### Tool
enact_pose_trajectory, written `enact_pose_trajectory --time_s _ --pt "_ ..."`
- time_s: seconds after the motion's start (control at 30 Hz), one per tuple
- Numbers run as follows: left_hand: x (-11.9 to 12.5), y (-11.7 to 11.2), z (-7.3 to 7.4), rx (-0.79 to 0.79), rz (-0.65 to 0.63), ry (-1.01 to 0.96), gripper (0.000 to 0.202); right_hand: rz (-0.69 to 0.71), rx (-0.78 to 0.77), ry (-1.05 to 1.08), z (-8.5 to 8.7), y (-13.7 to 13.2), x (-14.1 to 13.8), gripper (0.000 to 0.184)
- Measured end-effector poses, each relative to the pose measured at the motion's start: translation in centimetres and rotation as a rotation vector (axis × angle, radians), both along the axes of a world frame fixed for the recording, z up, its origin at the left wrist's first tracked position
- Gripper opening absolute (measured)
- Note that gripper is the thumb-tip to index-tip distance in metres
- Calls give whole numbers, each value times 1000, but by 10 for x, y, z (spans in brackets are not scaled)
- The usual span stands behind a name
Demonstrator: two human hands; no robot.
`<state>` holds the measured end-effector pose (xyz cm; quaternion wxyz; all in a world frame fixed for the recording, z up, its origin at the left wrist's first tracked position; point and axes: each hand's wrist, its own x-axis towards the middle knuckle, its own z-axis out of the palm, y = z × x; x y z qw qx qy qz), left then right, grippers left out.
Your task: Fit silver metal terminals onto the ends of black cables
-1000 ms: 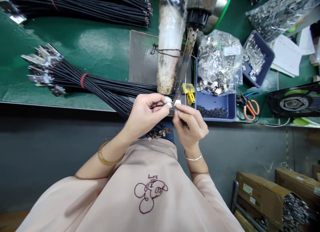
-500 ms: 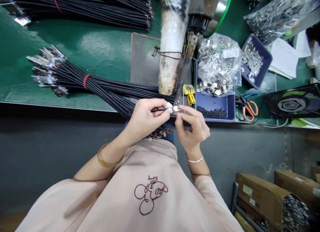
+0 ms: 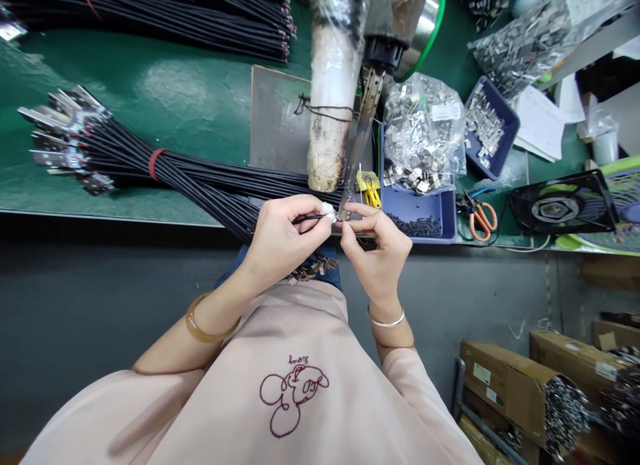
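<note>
At the front edge of the surface (image 3: 200,118), the left hand (image 3: 280,241) has its grip pinched on a black wire (image 3: 310,218). The right hand (image 3: 380,248) pinches a metal clip (image 3: 344,215) at the wire's tip. Just beyond, a blue tray (image 3: 447,210) holds a bag (image 3: 420,138) of clips and loose black bits (image 3: 415,223). The bag's label (image 3: 446,111) is unreadable. A smaller tray (image 3: 507,130) holds more clips.

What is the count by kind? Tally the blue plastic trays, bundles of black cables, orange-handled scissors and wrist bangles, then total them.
Blue plastic trays: 2
Bundles of black cables: 2
Orange-handled scissors: 1
Wrist bangles: 2
Total: 7
</note>
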<state>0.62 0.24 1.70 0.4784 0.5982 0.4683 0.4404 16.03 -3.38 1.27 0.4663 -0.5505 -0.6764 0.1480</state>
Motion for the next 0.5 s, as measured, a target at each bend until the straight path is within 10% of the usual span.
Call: enact_pose_trajectory --time_s 0.5 --pt "2 2 2 27 32 45 8 18 -33 0 2 3 4 10"
